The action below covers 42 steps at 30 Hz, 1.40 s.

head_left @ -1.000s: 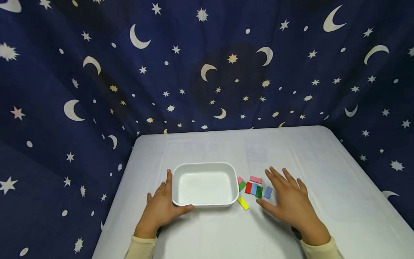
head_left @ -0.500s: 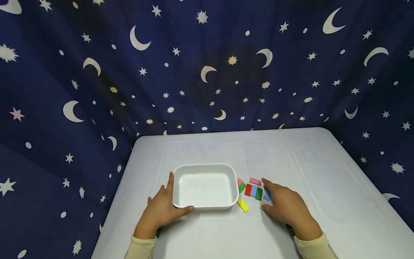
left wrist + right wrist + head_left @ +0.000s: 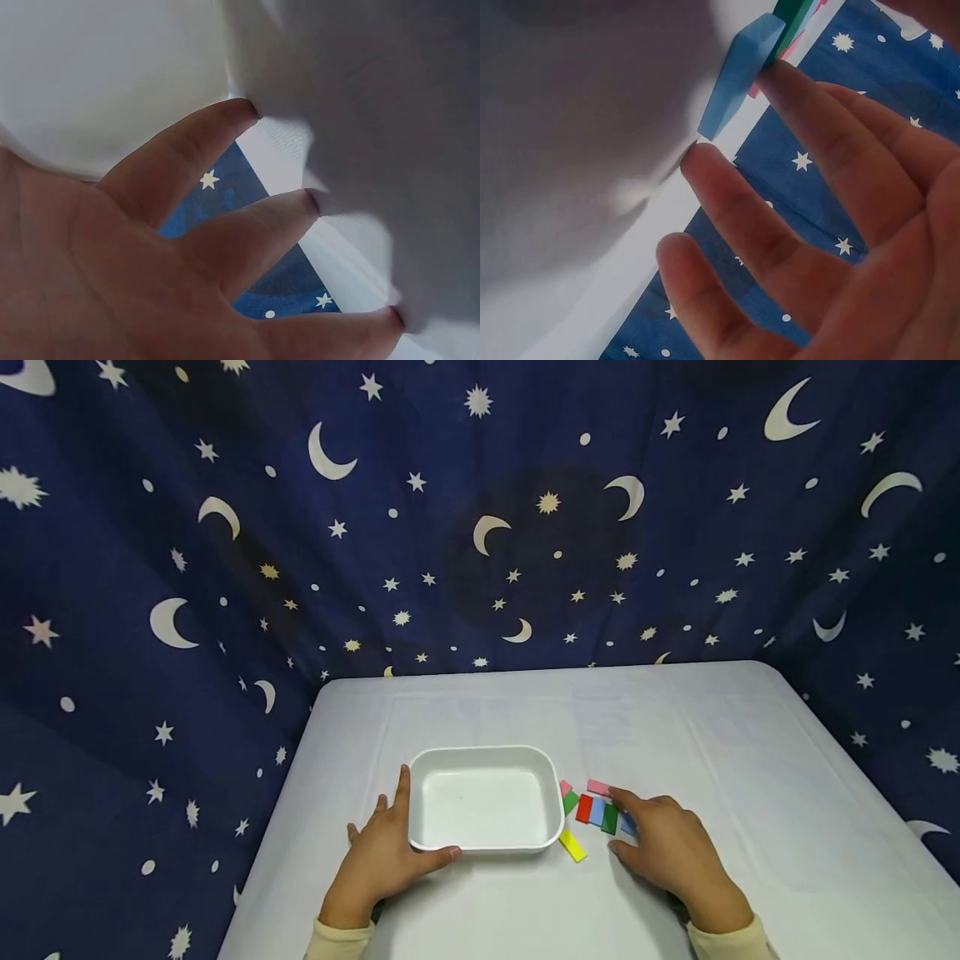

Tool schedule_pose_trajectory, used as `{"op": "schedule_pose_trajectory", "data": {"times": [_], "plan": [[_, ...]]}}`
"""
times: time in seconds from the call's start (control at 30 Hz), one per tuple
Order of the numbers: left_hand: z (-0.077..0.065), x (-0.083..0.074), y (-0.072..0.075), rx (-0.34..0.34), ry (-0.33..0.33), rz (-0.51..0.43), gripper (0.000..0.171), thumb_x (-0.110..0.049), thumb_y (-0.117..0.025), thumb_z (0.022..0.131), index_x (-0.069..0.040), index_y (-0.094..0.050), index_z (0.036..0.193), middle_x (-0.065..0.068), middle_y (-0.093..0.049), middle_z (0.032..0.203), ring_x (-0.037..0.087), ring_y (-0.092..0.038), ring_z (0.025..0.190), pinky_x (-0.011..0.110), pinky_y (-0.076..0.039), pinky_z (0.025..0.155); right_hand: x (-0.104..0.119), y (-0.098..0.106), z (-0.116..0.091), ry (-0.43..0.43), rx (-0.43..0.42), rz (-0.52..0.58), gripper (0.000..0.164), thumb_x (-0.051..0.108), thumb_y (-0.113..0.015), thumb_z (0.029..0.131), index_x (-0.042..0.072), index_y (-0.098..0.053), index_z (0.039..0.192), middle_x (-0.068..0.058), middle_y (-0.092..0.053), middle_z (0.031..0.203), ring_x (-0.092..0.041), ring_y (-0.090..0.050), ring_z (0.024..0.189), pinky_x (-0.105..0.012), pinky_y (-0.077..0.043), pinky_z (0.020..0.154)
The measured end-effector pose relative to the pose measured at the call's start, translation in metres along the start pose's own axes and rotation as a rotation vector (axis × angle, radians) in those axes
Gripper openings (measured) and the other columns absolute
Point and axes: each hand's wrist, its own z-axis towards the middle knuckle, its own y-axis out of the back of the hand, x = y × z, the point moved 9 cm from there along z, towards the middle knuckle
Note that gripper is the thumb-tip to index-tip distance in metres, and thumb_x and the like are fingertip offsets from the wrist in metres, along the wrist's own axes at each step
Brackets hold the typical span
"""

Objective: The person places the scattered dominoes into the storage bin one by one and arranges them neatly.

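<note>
A white rectangular tray [image 3: 486, 810] stands on the table with nothing in it. My left hand [image 3: 384, 860] spreads at its near left corner, index finger along the left side and thumb by the front wall. In the left wrist view the other fingers [image 3: 251, 232] reach out straight to the white cloth. Right of the tray, my right hand [image 3: 671, 843] hovers over small coloured blocks, thumb and index apart. A light blue block [image 3: 742, 71] lies at its fingertips, partly hidden in the head view. Near the index fingertip is a pink block [image 3: 597, 787].
A red block [image 3: 584, 808], a blue block [image 3: 597, 812] and a dark green block [image 3: 610, 820] lie side by side. A green block [image 3: 572, 802] and a yellow block [image 3: 573, 845] lie against the tray's right side. Starry dark blue cloth [image 3: 450, 527] hangs around the white table [image 3: 750, 760].
My right hand has moved left and lowered over the blocks, its spread fingers drawing closer together. The left hand stays by the tray. The head view has shifted slightly.
</note>
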Motion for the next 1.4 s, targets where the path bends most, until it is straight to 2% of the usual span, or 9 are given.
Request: {"op": "schedule_pose_trajectory", "data": {"times": [0.33, 0.57, 0.73, 0.9, 1.17, 1.4], "plan": [[-0.0057, 0.0005, -0.0001, -0.011, 0.008, -0.007, 0.151, -0.099, -0.069, 0.060, -0.027, 0.002, 0.171, 0.012, -0.053, 0.156, 0.046, -0.039, 0.150, 0.094, -0.018, 0.097, -0.0010, 0.0008, -0.0047, 0.030, -0.055, 0.015, 0.070, 0.041, -0.095, 0.075, 0.016, -0.071, 0.136, -0.002, -0.078, 0.103, -0.037, -0.067, 0.106, -0.062, -0.054, 0.078], [-0.0060, 0.0025, -0.0019, 0.003, 0.019, 0.007, 0.150, -0.097, -0.071, 0.060, -0.028, 0.004, 0.171, 0.012, -0.053, 0.156, 0.044, -0.038, 0.151, 0.093, -0.017, 0.098, -0.0038, -0.0030, -0.0081, 0.007, -0.049, 0.032, 0.069, 0.043, -0.095, 0.075, 0.015, -0.072, 0.134, -0.002, -0.078, 0.101, -0.038, -0.066, 0.105, -0.063, -0.054, 0.078], [-0.0065, 0.0017, -0.0006, -0.014, 0.022, 0.008, 0.150, -0.097, -0.071, 0.060, -0.030, 0.003, 0.171, 0.011, -0.053, 0.156, 0.044, -0.039, 0.150, 0.093, -0.016, 0.099, -0.0033, -0.0008, -0.0079, 0.028, -0.078, 0.030, 0.066, 0.040, -0.096, 0.075, 0.015, -0.073, 0.132, -0.001, -0.078, 0.100, -0.037, -0.067, 0.104, -0.064, -0.054, 0.078], [-0.0050, -0.0020, 0.0006, -0.031, 0.016, 0.000, 0.149, -0.098, -0.070, 0.060, -0.026, -0.002, 0.172, 0.013, -0.055, 0.154, 0.046, -0.040, 0.149, 0.093, -0.017, 0.098, -0.0040, 0.0046, -0.0056, 0.051, -0.110, 0.031, 0.062, 0.036, -0.095, 0.076, 0.014, -0.074, 0.130, -0.001, -0.078, 0.097, -0.037, -0.067, 0.102, -0.065, -0.053, 0.077], [-0.0011, -0.0043, 0.0006, -0.048, 0.017, 0.006, 0.148, -0.097, -0.071, 0.060, -0.027, -0.003, 0.172, 0.012, -0.057, 0.153, 0.048, -0.041, 0.147, 0.094, -0.016, 0.097, -0.0044, 0.0054, -0.0019, 0.055, -0.120, 0.029, 0.058, 0.034, -0.092, 0.077, 0.014, -0.074, 0.129, -0.001, -0.078, 0.093, -0.037, -0.067, 0.102, -0.065, -0.052, 0.077], [0.0007, -0.0050, -0.0041, -0.044, 0.030, 0.020, 0.150, -0.099, -0.070, 0.057, -0.029, -0.002, 0.172, 0.008, -0.057, 0.153, 0.048, -0.036, 0.150, 0.094, -0.015, 0.098, -0.0036, 0.0064, -0.0006, 0.053, -0.132, 0.021, 0.059, 0.032, -0.091, 0.076, 0.013, -0.074, 0.129, -0.003, -0.078, 0.093, -0.037, -0.068, 0.101, -0.066, -0.052, 0.079]]}}
